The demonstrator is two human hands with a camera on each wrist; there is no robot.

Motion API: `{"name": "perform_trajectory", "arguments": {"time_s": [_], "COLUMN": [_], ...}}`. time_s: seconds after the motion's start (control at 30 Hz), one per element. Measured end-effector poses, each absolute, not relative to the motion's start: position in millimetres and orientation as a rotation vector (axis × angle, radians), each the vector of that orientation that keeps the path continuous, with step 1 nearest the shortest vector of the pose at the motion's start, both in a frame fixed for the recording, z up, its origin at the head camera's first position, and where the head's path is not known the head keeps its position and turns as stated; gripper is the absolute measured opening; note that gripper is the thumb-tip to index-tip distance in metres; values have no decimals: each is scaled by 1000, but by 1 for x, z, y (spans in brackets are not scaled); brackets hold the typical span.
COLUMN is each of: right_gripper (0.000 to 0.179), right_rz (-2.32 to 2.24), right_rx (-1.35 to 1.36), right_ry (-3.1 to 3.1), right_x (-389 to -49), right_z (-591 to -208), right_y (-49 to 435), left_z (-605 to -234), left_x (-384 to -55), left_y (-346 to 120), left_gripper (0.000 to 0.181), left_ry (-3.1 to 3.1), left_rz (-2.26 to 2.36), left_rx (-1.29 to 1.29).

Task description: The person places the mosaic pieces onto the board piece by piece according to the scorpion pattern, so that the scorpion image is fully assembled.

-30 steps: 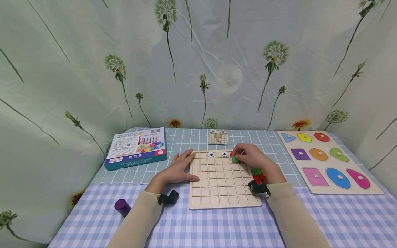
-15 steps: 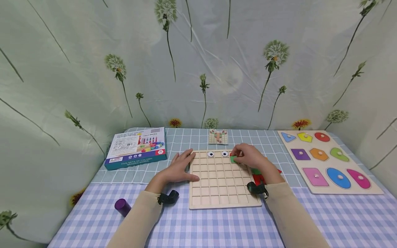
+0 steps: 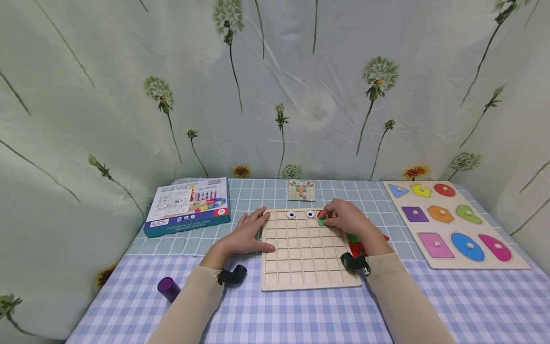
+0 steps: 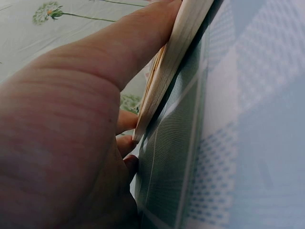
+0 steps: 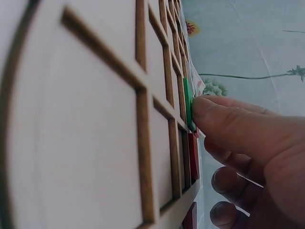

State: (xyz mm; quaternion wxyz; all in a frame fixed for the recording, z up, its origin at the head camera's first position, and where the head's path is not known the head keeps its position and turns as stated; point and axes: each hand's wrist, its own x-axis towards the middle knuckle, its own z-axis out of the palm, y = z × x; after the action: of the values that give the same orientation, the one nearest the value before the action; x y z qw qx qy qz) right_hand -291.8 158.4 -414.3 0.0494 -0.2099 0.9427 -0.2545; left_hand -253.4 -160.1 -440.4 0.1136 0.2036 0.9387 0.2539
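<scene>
Green tile [image 5: 188, 102], thin and bright (the board [image 3: 296, 263] is pale), sits pinched in right fingers [image 5: 205, 108], left fingers [image 3: 256, 220] spread.

We find soft, even light in the head view, with a pale sheen on the backdrop [image 3: 301, 95]. Our left wrist view is dimmer, the left hand [image 4: 71, 133] darkening downward, the cloth [image 4: 267, 124] hazy; at right wrist, the board [image 5: 71, 129] blurs nearest us.

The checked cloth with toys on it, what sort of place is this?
Probably a play corner, with a wooden grid board, a knobbed shape puzzle and a bead toy box.
</scene>
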Motion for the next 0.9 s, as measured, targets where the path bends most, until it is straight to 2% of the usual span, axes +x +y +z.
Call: {"name": "perform_trajectory", "arguments": {"time_s": [0.43, 0.9], "right_gripper": [11, 20], "right_rz": [-787, -833], "right_rx": [-628, -442], "right_ry": [2873, 2878], "right_x": [-293, -294], "right_z": [-415, -408], "right_y": [161, 182], "left_z": [-439, -436], "left_x": [-252, -251], "left_y": [-162, -163], "left_gripper": [107, 110], "left_ry": [2733, 2703], "left_rz": [788, 761], "left_rx": [617, 683]}}
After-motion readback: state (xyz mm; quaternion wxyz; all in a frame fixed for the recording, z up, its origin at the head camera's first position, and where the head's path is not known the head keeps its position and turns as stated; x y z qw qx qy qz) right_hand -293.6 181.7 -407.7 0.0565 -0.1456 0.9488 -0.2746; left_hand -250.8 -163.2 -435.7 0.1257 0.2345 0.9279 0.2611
